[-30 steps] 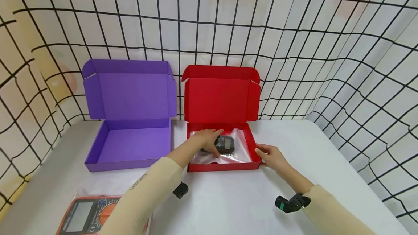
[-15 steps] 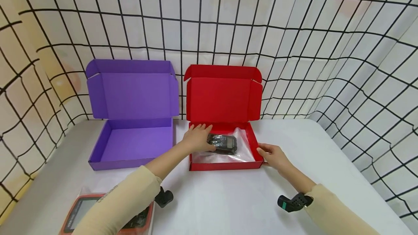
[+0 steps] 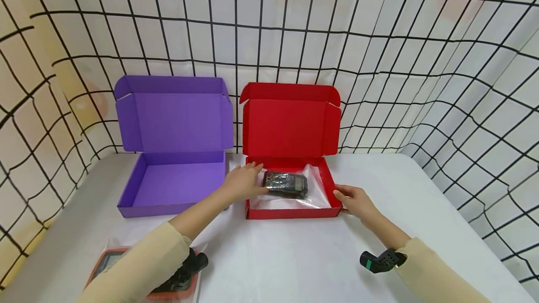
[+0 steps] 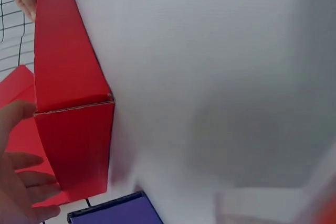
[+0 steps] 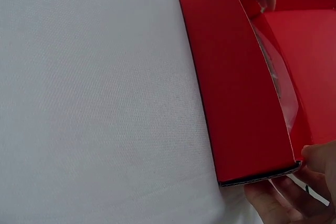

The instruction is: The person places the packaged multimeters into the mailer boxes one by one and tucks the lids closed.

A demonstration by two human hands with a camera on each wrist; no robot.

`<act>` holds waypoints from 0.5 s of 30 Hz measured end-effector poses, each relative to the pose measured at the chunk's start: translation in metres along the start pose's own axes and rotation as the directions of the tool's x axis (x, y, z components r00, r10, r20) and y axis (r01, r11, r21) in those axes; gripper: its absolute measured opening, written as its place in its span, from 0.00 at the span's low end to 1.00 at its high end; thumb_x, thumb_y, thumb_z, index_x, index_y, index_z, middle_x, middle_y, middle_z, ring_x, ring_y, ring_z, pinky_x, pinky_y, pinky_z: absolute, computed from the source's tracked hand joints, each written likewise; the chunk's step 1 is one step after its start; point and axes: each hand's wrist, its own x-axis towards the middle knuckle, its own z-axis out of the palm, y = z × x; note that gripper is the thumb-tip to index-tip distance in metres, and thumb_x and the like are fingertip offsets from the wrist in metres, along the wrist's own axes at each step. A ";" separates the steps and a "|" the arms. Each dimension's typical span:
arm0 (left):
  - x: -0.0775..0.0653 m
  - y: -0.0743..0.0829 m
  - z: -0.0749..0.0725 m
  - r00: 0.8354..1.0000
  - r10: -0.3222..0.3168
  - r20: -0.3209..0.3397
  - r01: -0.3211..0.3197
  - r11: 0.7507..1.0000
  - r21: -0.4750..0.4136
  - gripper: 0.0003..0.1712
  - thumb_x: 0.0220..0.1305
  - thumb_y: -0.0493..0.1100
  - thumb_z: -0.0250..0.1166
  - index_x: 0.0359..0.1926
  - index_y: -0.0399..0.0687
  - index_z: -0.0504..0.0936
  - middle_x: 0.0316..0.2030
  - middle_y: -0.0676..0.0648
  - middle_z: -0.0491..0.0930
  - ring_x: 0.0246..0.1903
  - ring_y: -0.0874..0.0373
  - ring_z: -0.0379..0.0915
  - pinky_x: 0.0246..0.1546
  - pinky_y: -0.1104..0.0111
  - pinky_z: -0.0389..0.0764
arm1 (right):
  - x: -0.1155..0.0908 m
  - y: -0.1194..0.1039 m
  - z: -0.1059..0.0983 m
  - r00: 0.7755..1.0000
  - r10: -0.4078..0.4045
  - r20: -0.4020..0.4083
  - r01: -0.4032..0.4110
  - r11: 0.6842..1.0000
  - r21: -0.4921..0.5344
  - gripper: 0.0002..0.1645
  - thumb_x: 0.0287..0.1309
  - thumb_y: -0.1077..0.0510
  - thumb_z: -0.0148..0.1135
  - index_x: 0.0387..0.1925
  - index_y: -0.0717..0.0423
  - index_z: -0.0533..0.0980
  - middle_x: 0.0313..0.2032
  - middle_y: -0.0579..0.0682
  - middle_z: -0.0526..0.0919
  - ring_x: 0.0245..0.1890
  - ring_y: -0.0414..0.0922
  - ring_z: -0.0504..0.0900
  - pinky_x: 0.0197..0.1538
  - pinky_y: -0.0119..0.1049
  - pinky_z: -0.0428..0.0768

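A red cardboard box (image 3: 290, 214) stands on the table with its lid raised at the back. In it lies a black handheld device with a small grey display (image 3: 288, 185), on and partly wrapped in clear plastic (image 3: 316, 191). My left hand (image 3: 242, 181) is at the box's left wall, fingers spread and thumb over the rim; the left wrist view shows the fingers (image 4: 39, 182) extended beside that wall. My right hand (image 3: 353, 200) grips the box's right front corner, thumb at the rim and fingers outside and below, as the right wrist view shows.
Left of the red box a purple box (image 3: 172, 209) stands with its lid up and its inside bare. At the front left, an orange-rimmed multimeter (image 3: 108, 257) in clear plastic is partly hidden under my left sleeve. Black wire grid (image 3: 290, 27) walls surround the table.
My left hand has drawn back leftward from over the black device to the box's left wall, uncovering the device. My right hand stays at the corner. The view has shifted slightly.
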 end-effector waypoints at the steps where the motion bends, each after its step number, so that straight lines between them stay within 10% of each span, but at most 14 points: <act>1: -0.001 -0.001 0.000 1.000 -0.001 -0.010 0.001 1.000 -0.014 0.42 0.53 0.56 0.64 0.66 0.43 0.63 0.65 0.41 0.62 0.64 0.47 0.58 0.60 0.54 0.65 | 0.000 0.000 0.000 1.000 0.001 0.002 -0.001 1.000 0.000 0.31 0.66 0.55 0.49 0.65 0.67 0.58 0.61 0.68 0.63 0.58 0.62 0.67 0.47 0.46 0.79; 7: -0.006 -0.007 0.002 0.999 -0.010 -0.042 0.008 0.998 -0.060 0.40 0.53 0.56 0.65 0.65 0.45 0.66 0.65 0.41 0.63 0.62 0.46 0.63 0.37 0.57 0.79 | 0.000 0.001 0.000 1.000 -0.002 0.008 0.002 1.000 0.004 0.32 0.66 0.54 0.50 0.65 0.67 0.57 0.61 0.68 0.63 0.58 0.62 0.67 0.47 0.45 0.79; 15: -0.005 -0.012 0.002 0.999 0.032 -0.021 -0.033 0.997 -0.063 0.39 0.53 0.55 0.64 0.65 0.45 0.66 0.65 0.40 0.62 0.63 0.46 0.61 0.44 0.52 0.77 | 0.000 -0.001 0.000 1.000 0.010 0.010 -0.010 1.000 0.005 0.32 0.66 0.55 0.49 0.65 0.67 0.57 0.61 0.68 0.63 0.58 0.62 0.67 0.48 0.46 0.78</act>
